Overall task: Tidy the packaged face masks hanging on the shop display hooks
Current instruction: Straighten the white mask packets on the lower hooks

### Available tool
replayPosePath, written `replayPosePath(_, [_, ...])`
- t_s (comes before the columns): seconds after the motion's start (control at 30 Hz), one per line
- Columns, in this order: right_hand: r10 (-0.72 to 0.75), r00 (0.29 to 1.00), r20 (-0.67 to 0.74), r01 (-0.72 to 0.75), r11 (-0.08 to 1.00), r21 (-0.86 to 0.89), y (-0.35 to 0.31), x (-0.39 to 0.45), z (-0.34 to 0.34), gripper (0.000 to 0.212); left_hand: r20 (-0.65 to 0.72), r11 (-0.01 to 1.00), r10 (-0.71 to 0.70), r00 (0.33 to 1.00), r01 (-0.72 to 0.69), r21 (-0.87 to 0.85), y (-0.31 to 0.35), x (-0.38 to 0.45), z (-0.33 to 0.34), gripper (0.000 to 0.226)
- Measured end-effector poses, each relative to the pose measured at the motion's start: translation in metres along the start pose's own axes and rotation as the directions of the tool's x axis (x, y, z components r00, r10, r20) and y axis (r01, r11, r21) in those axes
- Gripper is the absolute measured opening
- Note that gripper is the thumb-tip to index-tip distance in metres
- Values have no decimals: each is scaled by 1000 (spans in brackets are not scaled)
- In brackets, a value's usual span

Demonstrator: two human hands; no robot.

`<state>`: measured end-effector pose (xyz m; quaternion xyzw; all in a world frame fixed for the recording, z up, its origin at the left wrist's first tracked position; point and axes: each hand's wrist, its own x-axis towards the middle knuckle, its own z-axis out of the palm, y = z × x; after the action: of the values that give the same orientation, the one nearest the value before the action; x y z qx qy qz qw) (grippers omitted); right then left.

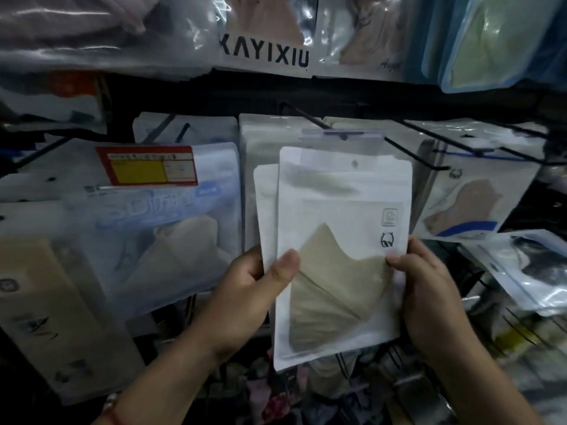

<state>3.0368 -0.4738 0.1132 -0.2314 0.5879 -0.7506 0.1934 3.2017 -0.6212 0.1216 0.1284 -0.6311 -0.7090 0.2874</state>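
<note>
2 bare forearms reach in from below, neither wearing a sleeve. The left hand (245, 289) has a wrist band (114, 410) (pale beads beside a red cord, partly cut off). The right hand (429, 289) wears nothing visible.

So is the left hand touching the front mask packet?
Touching: head view shows the left hand gripping the front mask packet, thumb pressed on its face.

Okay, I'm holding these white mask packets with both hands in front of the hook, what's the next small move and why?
Probably lift the front white packet with the beige mask until its small round hang hole meets the tip of the black wire hook. The left hand and right hand pinch its lower edges, the hole sits just below the hook, and a second white packet lies behind it.
</note>
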Motion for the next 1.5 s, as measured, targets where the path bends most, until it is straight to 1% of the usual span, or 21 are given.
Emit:
replayPosePath(0.1, [10, 999, -38, -12, 999, -53, 5, -12, -1, 37, 14, 998, -69, 998, 69, -4, -7, 0, 2, 34])
replayPosePath(0.2, [-2, 997, -71, -7, 993, -122, 4, -24, -2, 36, 17, 996, -94, 995, 94, 4, -13, 4, 5, 25])
replayPosePath(0.27, [-53, 992, -115, 32, 984, -177, 1, -31, -4, 37, 33, 992, -125, 992, 124, 21, -19, 6, 5, 25])
replayPosePath(0.37, [-179, 973, -145, 129, 945, -301, -8, -35, -10, 54, 96, 987, -156, 983, 152, 51, -30, 7, 4, 35])
replayPosePath(0.47, [-323, 943, -83, 218, 786, -578, -28, -33, -14, 76, 111, 980, -200, 973, 200, 15, -37, 8, 5, 33])
replayPosePath(0.53, [-375, 927, -2, 261, 648, -715, -46, -30, -14, 80, 124, 976, -215, 969, 212, 41, -42, 9, 6, 34])
replayPosePath(0.57, [-360, 931, 59, 267, 562, -783, -55, -27, -13, 77, 138, 975, -221, 966, 215, 55, -44, 9, 7, 32])
replayPosePath(0.63, [-234, 955, 183, 259, 355, -898, -69, -19, -15, 65, 166, 972, -233, 958, 227, 55, -46, 9, 10, 30])
replayPosePath(0.67, [-169, 963, 212, 253, 285, -924, -73, -15, -17, 59, 170, 971, -238, 956, 234, 43, -46, 9, 13, 32])
replayPosePath(0.73, [-135, 969, 205, 234, 265, -935, -77, -9, -24, 49, 170, 971, -238, 956, 239, 20, -45, 9, 20, 37])
replayPosePath(0.8, [-143, 970, 196, 235, 347, -908, -79, -5, -35, 35, 178, 974, -227, 958, 224, 33, -40, 11, 27, 34])
replayPosePath(0.87, [-115, 965, 236, 262, 442, -858, -81, -4, -47, 21, 163, 984, -170, 972, 159, 80, -32, 19, 34, 32])
replayPosePath(0.93, [-77, 956, 282, 281, 511, -813, -82, 0, -59, 22, 105, 987, -73, 992, 57, 148, -22, 31, 42, 42])
replayPosePath(0.97, [-75, 950, 302, 296, 511, -807, -82, 2, -65, 25, 76, 978, -9, 997, -7, 210, -17, 37, 46, 48])
replayPosePath(1.03, [-106, 936, 336, 347, 441, -828, -82, 10, -80, 23, 75, 906, 117, 990, -138, 399, -4, 47, 58, 48])
replayPosePath(1.1, [-135, 921, 366, 390, 373, -842, -83, 17, -95, 22, 169, 757, 173, 970, -241, 608, 11, 55, 73, 40])
replayPosePath(1.17, [-168, 903, 396, 430, 347, -833, -86, 24, -110, 28, 305, 596, 93, 948, -299, 746, 25, 63, 92, 37])
replayPosePath(1.23, [-230, 863, 450, 502, 290, -815, -91, 31, -122, 27, 371, 485, 16, 928, -332, 809, 33, 73, 108, 36])
replayPosePath(1.3, [-315, 806, 500, 571, 194, -798, -94, 40, -135, 24, 364, 467, 14, 931, -328, 821, 36, 80, 123, 30])
replayPosePath(1.37, [-377, 747, 548, 627, 123, -770, -96, 51, -148, 22, 337, 506, 25, 941, -303, 808, 36, 81, 136, 24])
replayPosePath(1.5, [-426, 664, 615, 718, 133, -683, -99, 71, -170, 17, 274, 553, 28, 961, -243, 797, 32, 79, 146, 20])
